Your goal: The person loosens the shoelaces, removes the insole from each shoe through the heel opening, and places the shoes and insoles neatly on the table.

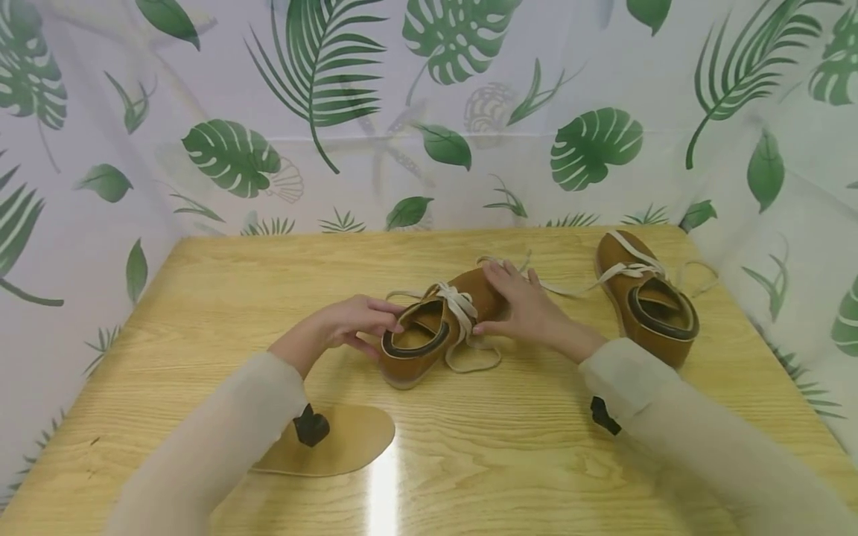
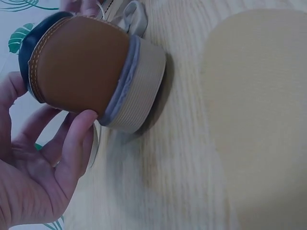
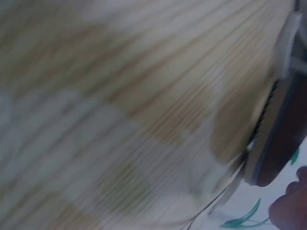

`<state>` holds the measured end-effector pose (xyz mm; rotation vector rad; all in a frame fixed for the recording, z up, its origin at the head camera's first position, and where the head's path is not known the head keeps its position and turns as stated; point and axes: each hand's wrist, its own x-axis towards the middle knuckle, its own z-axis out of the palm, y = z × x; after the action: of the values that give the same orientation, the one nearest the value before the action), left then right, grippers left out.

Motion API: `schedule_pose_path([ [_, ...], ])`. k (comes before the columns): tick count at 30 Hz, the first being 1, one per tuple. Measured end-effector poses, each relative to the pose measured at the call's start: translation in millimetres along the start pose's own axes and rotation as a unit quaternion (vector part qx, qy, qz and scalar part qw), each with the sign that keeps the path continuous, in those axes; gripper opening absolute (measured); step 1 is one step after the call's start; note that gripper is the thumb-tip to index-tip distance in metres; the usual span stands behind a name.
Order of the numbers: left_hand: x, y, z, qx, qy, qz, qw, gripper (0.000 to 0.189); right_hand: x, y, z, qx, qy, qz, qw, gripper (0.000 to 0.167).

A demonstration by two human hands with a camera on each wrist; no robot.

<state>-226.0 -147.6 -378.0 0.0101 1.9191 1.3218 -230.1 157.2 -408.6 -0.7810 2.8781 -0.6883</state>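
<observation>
A brown lace-up shoe [image 1: 429, 327] with pale laces sits mid-table in the head view, its heel toward me and its toe pointing away to the right. My left hand [image 1: 355, 324] holds it by the heel, the thumb at the dark collar. In the left wrist view the left hand [image 2: 43, 153] has fingertips against the brown heel [image 2: 79, 67], above the ribbed sole. My right hand [image 1: 529, 301] spans the toe, thumb near the laces and fingers on the far side. The right wrist view is blurred; part of the shoe [image 3: 278, 134] shows at its edge.
A second brown shoe [image 1: 660, 316] stands at the right, its lace trailing left across the table. A flat tan sole-shaped piece [image 1: 355, 439] lies at the near left, partly behind my left forearm. Leaf-patterned cloth [image 1: 429, 104] backs the wooden table [image 1: 509, 461].
</observation>
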Motion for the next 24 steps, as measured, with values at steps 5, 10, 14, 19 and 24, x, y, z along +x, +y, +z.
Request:
schedule_pose_path([
  [5, 9.1, 6.5, -2.9, 0.044, -0.027, 0.005, 0.9987, 0.059, -1.9, 14, 3, -0.160, -0.036, -0.063, 0.9845, 0.107],
  [10, 14.9, 16.4, -1.1, 0.076, -0.046, 0.014, 0.9960, 0.057, -4.2, 21, 3, -0.168, -0.042, -0.091, 0.9807, 0.106],
  [14, 16.8, 21.7, 2.0, 0.083, -0.041, 0.009, 0.9957, 0.054, -6.5, 24, 3, -0.161, -0.042, -0.101, 0.9809, 0.103],
  [19, 14.3, 21.6, 7.1, 0.087, -0.014, 0.004, 0.9961, 0.048, -8.7, 23, 2, -0.165, -0.051, -0.088, 0.9810, 0.101],
  [24, -2.0, 15.6, 17.8, 0.057, 0.035, 0.005, 0.9978, 0.053, -11.1, 22, 2, -0.168, -0.056, -0.068, 0.9819, 0.098],
])
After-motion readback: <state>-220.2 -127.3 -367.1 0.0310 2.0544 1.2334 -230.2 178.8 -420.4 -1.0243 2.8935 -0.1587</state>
